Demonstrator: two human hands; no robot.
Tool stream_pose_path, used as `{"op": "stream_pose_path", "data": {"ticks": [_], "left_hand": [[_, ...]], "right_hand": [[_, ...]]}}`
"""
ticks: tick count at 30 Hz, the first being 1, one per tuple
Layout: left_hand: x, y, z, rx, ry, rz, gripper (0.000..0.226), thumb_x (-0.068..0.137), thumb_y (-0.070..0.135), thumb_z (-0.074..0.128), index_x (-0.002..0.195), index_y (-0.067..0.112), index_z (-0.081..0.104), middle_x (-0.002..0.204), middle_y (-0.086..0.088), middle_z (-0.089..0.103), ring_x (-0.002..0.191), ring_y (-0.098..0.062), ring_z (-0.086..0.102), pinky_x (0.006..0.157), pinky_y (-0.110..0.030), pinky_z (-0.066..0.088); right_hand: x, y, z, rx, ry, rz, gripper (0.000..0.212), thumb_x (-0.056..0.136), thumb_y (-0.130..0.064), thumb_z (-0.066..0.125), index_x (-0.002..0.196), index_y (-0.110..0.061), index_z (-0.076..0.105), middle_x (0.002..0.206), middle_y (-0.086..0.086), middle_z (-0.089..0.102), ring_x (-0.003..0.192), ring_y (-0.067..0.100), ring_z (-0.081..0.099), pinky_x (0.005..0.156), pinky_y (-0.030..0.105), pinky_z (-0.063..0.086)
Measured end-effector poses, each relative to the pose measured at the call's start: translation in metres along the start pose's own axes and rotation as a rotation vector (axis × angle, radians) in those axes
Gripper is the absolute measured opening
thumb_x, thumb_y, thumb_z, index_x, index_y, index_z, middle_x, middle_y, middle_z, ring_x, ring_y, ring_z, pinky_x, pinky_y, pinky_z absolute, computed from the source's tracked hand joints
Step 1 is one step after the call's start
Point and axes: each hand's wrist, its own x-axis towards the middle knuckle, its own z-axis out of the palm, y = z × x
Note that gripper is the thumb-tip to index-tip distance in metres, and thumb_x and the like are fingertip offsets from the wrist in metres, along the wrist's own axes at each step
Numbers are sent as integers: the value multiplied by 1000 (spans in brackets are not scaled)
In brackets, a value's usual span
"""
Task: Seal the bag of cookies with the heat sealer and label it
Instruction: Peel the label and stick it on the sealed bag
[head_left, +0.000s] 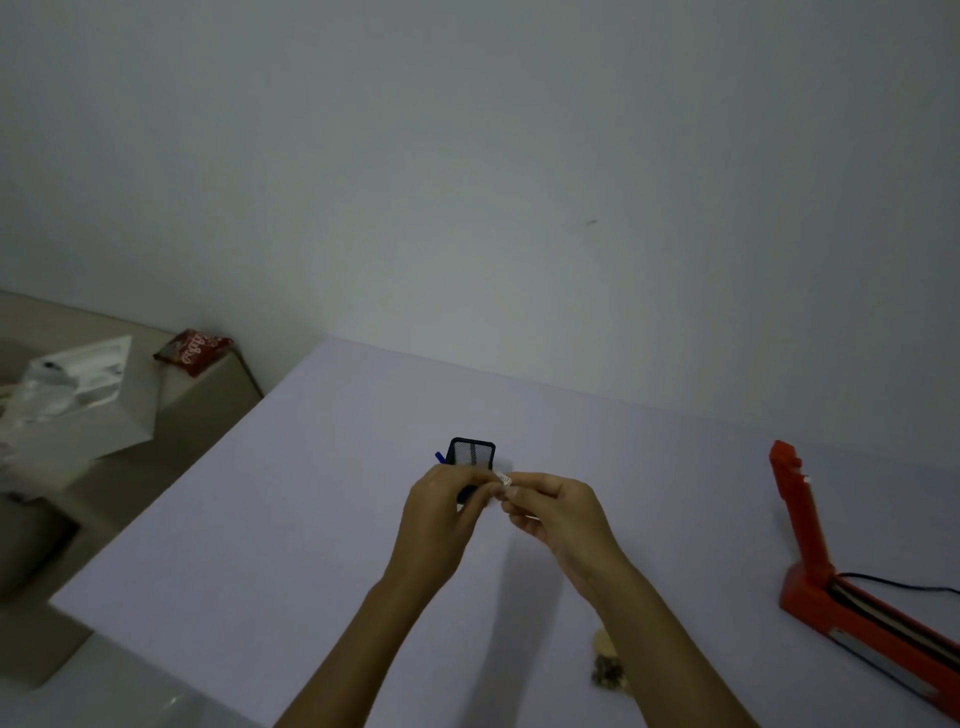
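Observation:
Both hands meet above the middle of the pale table (291, 519). My left hand (441, 512) and my right hand (558, 514) pinch a small white label (503, 479) between their fingertips. Just behind the hands stands a black mesh holder (471, 453) with a blue pen (440, 457) poking out at its left. The red heat sealer (810, 566) sits at the right with its arm raised upright. The bag of cookies (607, 662) shows only partly, by my right forearm near the front edge.
A black cord (898, 582) runs from the sealer to the right. Left of the table, a lower beige surface holds a red snack packet (193, 351), a white box (88, 400) and crumpled clear plastic (31, 395). A plain wall rises behind.

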Motion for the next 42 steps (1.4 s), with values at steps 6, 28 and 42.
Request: {"op": "stream_pose_path", "data": {"ticks": [6, 28, 42], "left_hand": [[0, 2, -7, 136, 12, 76, 9, 82, 18, 71, 91, 19, 71, 84, 7, 71, 79, 3, 51, 74, 1, 37], [-41, -57, 8, -202, 19, -700, 13, 89, 21, 61, 85, 14, 71, 82, 3, 71, 80, -10, 65, 59, -8, 47], [-49, -66, 11, -187, 210, -751, 7, 89, 22, 63, 83, 19, 66, 80, 10, 67, 78, -4, 62, 61, -7, 45]], "right_hand": [[0, -3, 7, -43, 11, -23, 14, 86, -6, 64, 92, -12, 75, 81, 8, 75, 76, 16, 71, 81, 31, 58], [38, 98, 10, -40, 128, 431, 10, 84, -8, 61, 87, -8, 71, 81, 11, 73, 69, 19, 65, 71, 32, 55], [42, 129, 26, -172, 136, 450, 24, 92, -36, 58, 101, -15, 57, 98, 5, 64, 75, 19, 62, 63, 28, 53]]}}
